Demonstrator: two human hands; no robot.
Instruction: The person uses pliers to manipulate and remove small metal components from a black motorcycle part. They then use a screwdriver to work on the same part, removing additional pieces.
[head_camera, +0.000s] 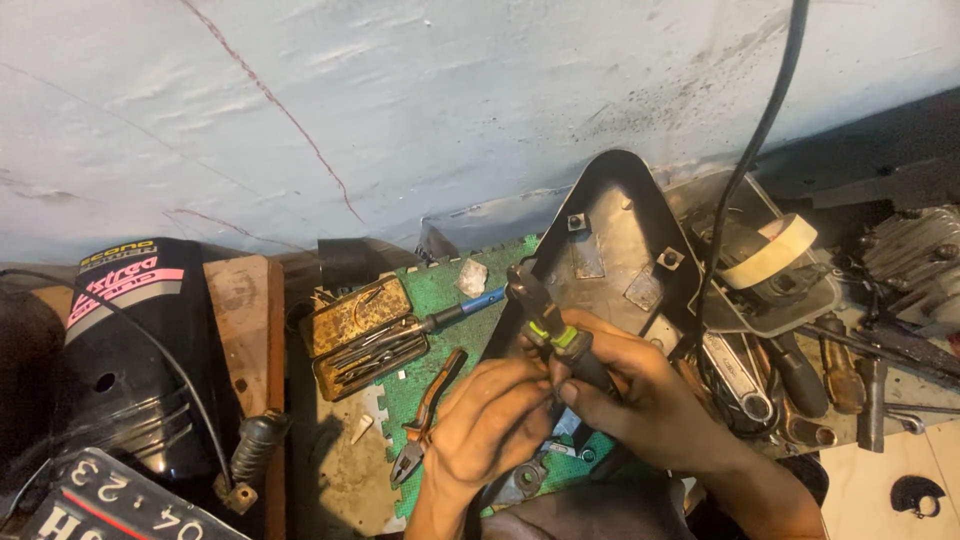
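Two hands (560, 400), one plier (548, 330)

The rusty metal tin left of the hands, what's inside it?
The open rusty tin holds several thin metal tools lying lengthwise in its lower half; their exact kinds are too small to tell. A blue-handled screwdriver rests across its right edge. The tin's bottom beneath them is hidden.

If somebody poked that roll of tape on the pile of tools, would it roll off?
Probably it would shift. The roll of tape is round and leans tilted on cluttered metal parts, so it looks unsteady. It seems light, being a hollow ring. The surrounding tools might stop it rolling far.
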